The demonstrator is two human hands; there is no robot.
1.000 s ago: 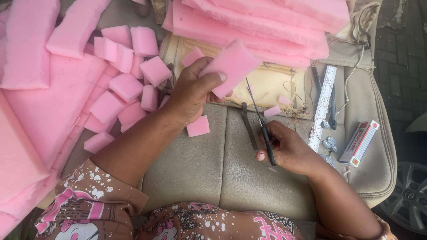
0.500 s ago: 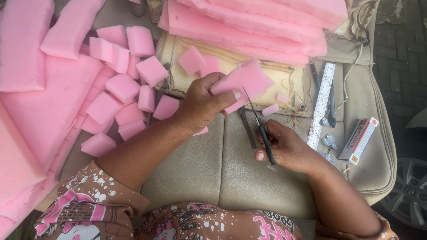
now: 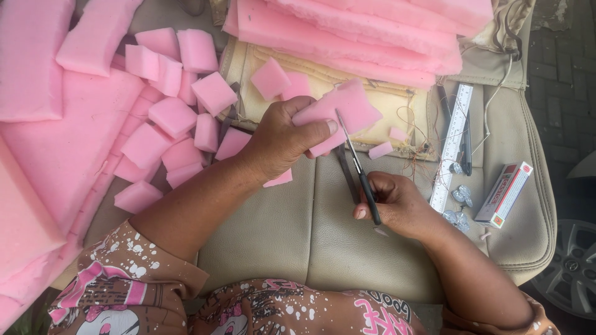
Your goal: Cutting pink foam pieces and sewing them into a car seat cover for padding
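Two hands work mid-frame: the left hand (image 3: 282, 139) pinches a soft pink foam piece (image 3: 338, 115), the right hand (image 3: 397, 205) grips thin scissors (image 3: 359, 169) cutting its edge above a smooth beige cushion (image 3: 279, 229).

Left hand (image 3: 282, 139) was raised at centre, fingers curled, thumb pressed flat toward the right, forearm stretched back to the near left. Right hand (image 3: 397, 205) was lower and nearer, closed in a fist, knuckles up, forearm going to the near right corner.
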